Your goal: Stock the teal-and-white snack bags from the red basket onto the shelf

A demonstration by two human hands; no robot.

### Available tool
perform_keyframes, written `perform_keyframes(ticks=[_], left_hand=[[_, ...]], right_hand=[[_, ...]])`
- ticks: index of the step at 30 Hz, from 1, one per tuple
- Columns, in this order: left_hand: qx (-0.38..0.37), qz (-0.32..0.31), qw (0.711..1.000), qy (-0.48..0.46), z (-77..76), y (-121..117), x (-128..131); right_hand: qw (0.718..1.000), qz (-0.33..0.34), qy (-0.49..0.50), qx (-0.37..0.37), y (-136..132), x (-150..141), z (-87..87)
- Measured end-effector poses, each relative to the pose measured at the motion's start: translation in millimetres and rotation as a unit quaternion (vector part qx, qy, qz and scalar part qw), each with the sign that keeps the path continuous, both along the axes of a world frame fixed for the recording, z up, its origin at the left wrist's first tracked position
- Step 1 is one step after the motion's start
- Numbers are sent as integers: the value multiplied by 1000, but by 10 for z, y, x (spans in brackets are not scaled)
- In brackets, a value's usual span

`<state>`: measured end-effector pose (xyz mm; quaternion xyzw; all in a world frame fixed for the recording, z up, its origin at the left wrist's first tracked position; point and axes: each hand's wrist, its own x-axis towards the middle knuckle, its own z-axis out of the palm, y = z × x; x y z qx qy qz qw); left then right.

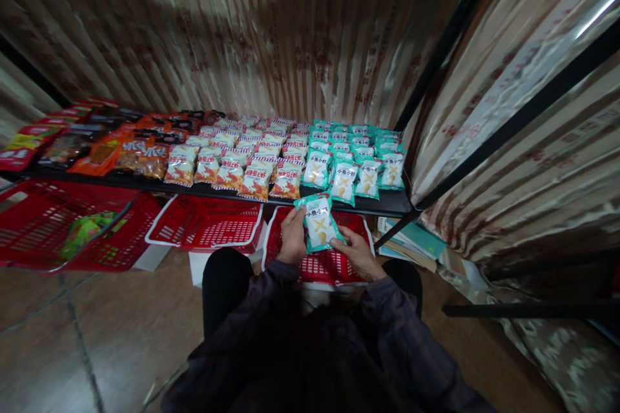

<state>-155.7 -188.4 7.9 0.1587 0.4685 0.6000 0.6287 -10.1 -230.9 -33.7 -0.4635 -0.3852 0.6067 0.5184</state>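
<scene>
A teal-and-white snack bag (pixel 320 224) is held between my two hands, its printed front facing up. My left hand (pixel 292 236) grips its left edge, and my right hand (pixel 357 251) pinches its lower right corner. Below the bag stands a red plastic basket (pixel 272 246) with a white rim. Just beyond my hands, rows of matching teal snack bags (pixel 344 179) stand at the right end of a black shelf (pixel 217 192). Beside them on the left are rows of white-and-orange snack bags (pixel 255 178).
Orange snack bags (pixel 150 156) and red-and-yellow packets (pixel 29 142) fill the shelf's left part. Underneath are another red basket (pixel 206 222) and a larger one (pixel 29 226) holding a green packet (pixel 84 232). Black posts (pixel 445 45), a striped curtain (pixel 271 32) and books (pixel 416 239) border the shelf.
</scene>
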Motion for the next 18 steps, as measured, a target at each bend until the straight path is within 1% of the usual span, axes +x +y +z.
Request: perform_keyframes(ticks=[3, 6, 9, 13, 18], left_hand=[[-4, 9, 1000, -4, 44, 11, 10], [-12, 16, 1000, -12, 72, 16, 13], [-27, 11, 999, -14, 77, 18, 3], [-37, 10, 999, -19, 65, 35, -15], [-8, 20, 1000, 8, 45, 54, -20]], right_hand=[[1000, -12, 2, -15, 1, -9, -20], [999, -44, 19, -26, 2, -20, -60], [997, -69, 24, -35, -7, -25, -95], [995, -88, 4, -40, -35, -45, -104], [984, -178, -18, -18, -58, -124, -72]])
